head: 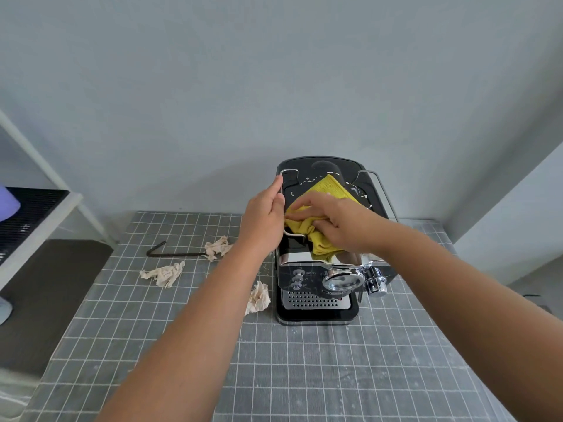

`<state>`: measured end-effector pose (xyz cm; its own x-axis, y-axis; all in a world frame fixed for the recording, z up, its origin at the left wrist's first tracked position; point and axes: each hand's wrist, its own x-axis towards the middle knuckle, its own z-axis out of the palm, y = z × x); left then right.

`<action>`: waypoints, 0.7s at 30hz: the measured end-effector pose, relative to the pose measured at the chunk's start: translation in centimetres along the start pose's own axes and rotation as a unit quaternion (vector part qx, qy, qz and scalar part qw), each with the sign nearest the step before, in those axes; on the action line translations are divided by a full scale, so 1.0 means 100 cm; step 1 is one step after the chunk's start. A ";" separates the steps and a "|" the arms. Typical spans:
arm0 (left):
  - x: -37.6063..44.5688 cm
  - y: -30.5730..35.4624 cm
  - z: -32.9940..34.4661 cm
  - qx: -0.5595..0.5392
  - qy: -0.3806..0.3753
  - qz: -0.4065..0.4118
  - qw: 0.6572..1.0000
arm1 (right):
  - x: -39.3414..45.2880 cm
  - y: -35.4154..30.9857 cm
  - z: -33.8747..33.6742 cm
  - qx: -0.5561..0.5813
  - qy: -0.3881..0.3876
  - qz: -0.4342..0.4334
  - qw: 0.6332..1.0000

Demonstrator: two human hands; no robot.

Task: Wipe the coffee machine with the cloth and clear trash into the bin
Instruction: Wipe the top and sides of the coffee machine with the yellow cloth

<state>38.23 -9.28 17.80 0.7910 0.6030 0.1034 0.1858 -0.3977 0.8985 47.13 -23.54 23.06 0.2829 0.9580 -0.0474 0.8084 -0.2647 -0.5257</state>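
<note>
A black and chrome coffee machine (316,287) stands at the back right of the table. On its top lies a yellow cloth (330,188), pressed down by my right hand (338,223), whose fingers bunch the cloth's near part. White droplets show on the top beside the cloth. My left hand (265,217) rests against the machine's left side, fingers at the left wire rail. Three crumpled paper scraps lie on the table: one (217,247) at the back, one (164,274) further left, one (259,297) right beside the machine's base. No bin is in view.
The table carries a grey grid-patterned cloth (304,376). A dark bent metal tool (170,253) lies by the back scrap. A white shelf frame (39,178) with a black mat stands at the left, above a dark cushioned seat (51,300). A wall closes the back.
</note>
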 end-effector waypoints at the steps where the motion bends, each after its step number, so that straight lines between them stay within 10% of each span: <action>1: 0.000 0.000 0.000 -0.008 0.000 0.000 1.000 | 0.002 -0.002 0.001 0.000 0.010 0.007 1.000; 21: 0.005 -0.008 0.006 -0.038 0.017 0.026 0.999 | 0.030 0.012 0.009 -0.159 0.020 0.058 0.985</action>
<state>38.78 -9.07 16.90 0.7776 0.6069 0.1644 0.0996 -0.3770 0.9208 48.48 -20.88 21.46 0.3975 0.9160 -0.0544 0.8888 -0.3990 -0.2256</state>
